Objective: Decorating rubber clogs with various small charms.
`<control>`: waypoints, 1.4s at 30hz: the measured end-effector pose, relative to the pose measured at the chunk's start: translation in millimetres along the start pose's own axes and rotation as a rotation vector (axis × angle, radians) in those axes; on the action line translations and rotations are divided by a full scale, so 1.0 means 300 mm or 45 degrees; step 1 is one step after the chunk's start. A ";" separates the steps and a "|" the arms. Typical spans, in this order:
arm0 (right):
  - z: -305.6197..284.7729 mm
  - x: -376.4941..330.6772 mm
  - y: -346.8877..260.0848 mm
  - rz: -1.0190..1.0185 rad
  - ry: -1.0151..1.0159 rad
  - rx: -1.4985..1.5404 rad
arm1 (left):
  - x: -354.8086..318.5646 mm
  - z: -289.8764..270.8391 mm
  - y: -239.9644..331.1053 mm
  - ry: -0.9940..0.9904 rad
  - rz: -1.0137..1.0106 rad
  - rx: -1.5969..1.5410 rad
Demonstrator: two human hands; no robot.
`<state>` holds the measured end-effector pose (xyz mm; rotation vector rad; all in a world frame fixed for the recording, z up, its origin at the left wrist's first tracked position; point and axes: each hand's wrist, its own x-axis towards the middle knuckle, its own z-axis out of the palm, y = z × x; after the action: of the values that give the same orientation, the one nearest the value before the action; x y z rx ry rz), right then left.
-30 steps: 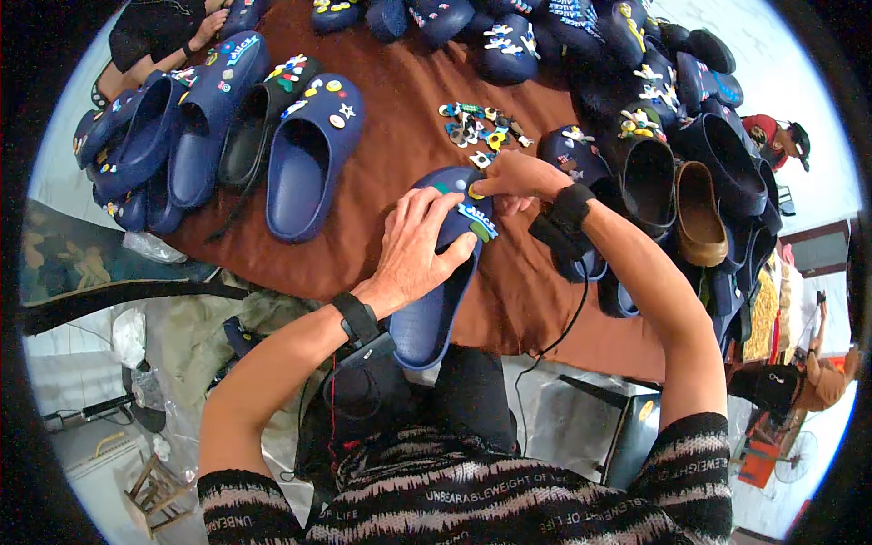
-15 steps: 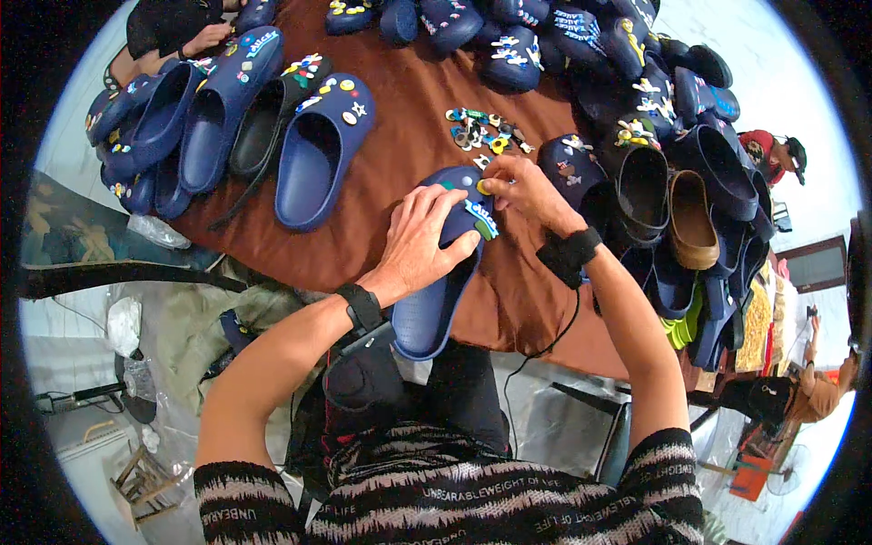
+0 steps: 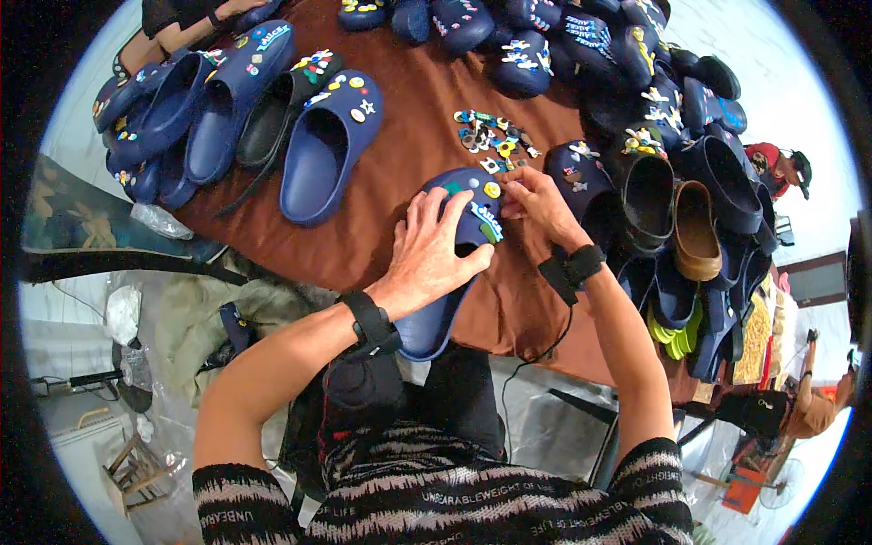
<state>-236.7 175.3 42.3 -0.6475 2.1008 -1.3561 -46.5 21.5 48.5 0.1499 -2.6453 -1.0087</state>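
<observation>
A navy blue clog (image 3: 425,324) lies at the near edge of the brown cloth, its toe pointing away from me. My left hand (image 3: 427,238) holds it from above, fingers spread over the upper and thumb along its right side. On the toe sit a round yellow charm (image 3: 491,190), a white-and-blue lettered charm (image 3: 486,218), a green one (image 3: 491,232) and a small pale one. My right hand (image 3: 538,204) is beside the toe's right edge, fingers curled together; whatever is between its fingertips is too small to make out. Beyond the toe lies a loose pile of small charms (image 3: 495,136).
Decorated navy clogs (image 3: 331,150) stand at the left, with more heaped at the far side. At the right are dark clogs, a brown clog (image 3: 696,232) and a lime green one (image 3: 675,336). A cable hangs from my right wrist strap. Other people are at the far left and right.
My right hand has left the yellow charm, which now shows on the toe, and has moved slightly right and down. My left hand stays on the clog.
</observation>
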 end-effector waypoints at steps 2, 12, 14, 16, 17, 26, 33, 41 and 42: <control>-0.020 0.009 0.037 0.158 0.126 -0.033 | 0.006 -0.005 -0.007 0.006 -0.009 -0.053; -0.070 0.142 0.237 0.079 0.577 -0.864 | -0.002 -0.028 -0.102 0.075 0.114 -0.199; -0.117 0.190 0.274 0.070 0.513 -1.164 | 0.008 -0.006 -0.090 0.097 0.164 -0.277; -0.128 0.226 0.260 -0.074 0.423 -0.814 | 0.009 0.011 -0.078 0.113 0.195 -0.228; -0.137 0.231 0.258 -0.209 0.331 -0.467 | 0.014 0.021 -0.072 0.126 0.227 -0.185; -0.091 0.205 0.153 0.032 0.390 -0.305 | -0.002 0.000 -0.090 0.111 0.176 -0.152; -0.083 0.204 0.196 -0.004 0.435 -0.271 | 0.004 0.010 -0.077 0.082 0.195 -0.095; -0.018 0.166 0.154 -0.064 0.437 -0.431 | 0.009 0.011 -0.080 0.113 0.181 -0.102; -0.010 0.160 0.153 -0.127 0.454 -0.550 | 0.011 0.012 -0.078 0.123 0.177 -0.100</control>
<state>-278.3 163.1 -7.9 -0.7300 2.7228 -1.1377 -50.9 5.5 31.2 -0.0029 -2.4869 -1.0298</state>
